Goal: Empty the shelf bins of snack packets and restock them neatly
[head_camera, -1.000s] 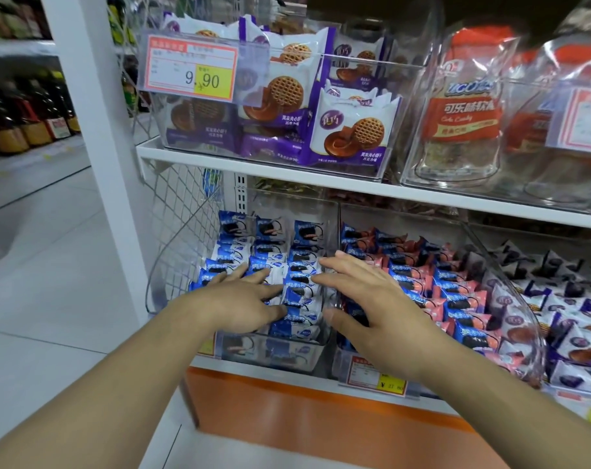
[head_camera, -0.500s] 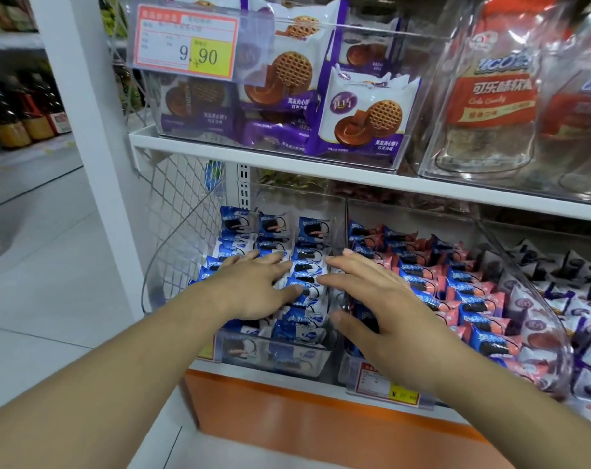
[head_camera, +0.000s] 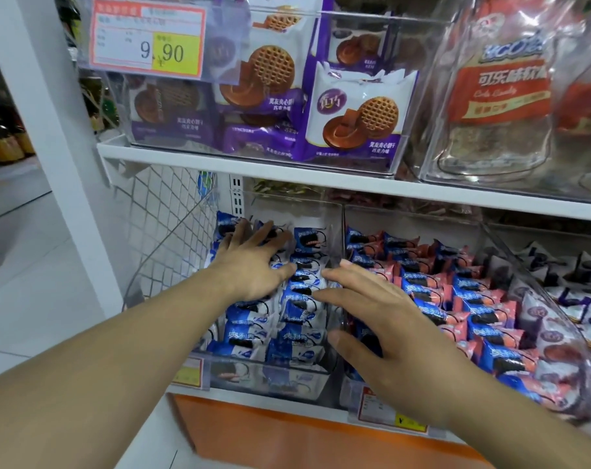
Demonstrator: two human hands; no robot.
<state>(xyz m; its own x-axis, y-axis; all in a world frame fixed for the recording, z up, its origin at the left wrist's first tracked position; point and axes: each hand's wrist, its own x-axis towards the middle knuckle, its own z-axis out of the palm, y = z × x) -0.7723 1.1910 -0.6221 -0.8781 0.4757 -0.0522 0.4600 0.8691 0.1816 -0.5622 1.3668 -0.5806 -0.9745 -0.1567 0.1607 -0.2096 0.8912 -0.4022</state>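
Store shelf [head_camera: 321, 179] up close: left hand [head_camera: 253, 262] lies flat, fingers spread, on the blue cookie packets [head_camera: 301, 319] in the clear bin [head_camera: 270, 374]. Right hand [head_camera: 385, 319] hovers flat beside it, fingers straight, over the divider; pink-and-blue packets [head_camera: 473, 299] fill the neighbouring bin.

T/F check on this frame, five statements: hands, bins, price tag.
1. The left hand lies with fingers spread on the blue cookie packets. True.
2. The right hand grips a pink packet. False: its fingers are straight and hold nothing.
3. The price tag on the upper bin reads 9.90. True.
4. The blue packets' bin is empty. False: it is full of packets.
5. The pink-and-blue packets sit in the bin left of the blue ones. False: they are to the right.
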